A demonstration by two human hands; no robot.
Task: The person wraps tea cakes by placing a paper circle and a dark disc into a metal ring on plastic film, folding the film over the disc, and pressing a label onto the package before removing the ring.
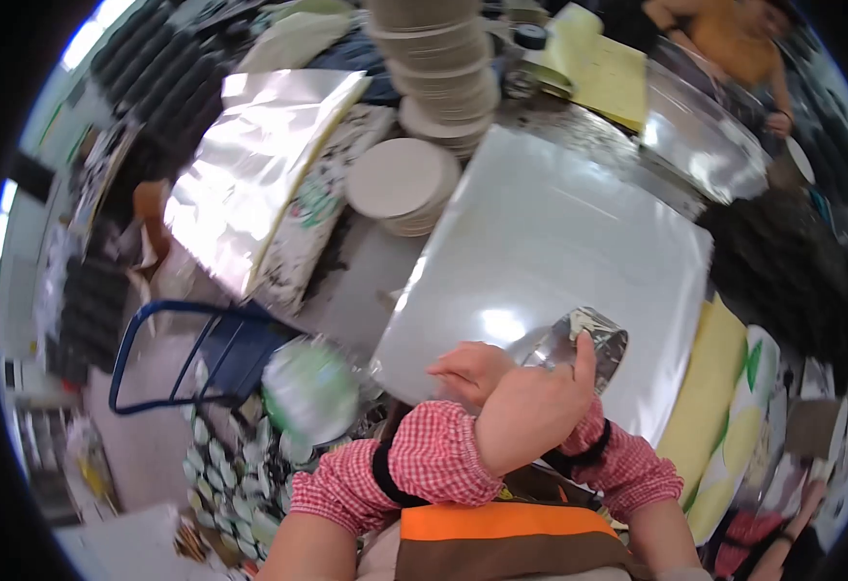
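Observation:
My forearms cross in front of me, in red checked sleeves. My left hand (538, 412) reaches to the right, its index finger stretched over a shiny silver foil disc (610, 351). The disc is tilted, with a pale patch near the fingertip; my other fingers are partly hidden. Beneath the left wrist, my right hand (472, 373) extends left with its fingers apart and nothing visible in them. Left of it, a blurred green-and-white round thing (310, 390) is above a pile of round pieces (235, 484).
A large shiny white sheet stack (550, 223) covers the table before me. Tall stacks of pale discs (402, 179) stand behind it. Silver sheets (259, 165) lie left, yellow sheets (709, 387) right. A blue-framed cart (167, 358) is lower left. Another person (743, 44) works upper right.

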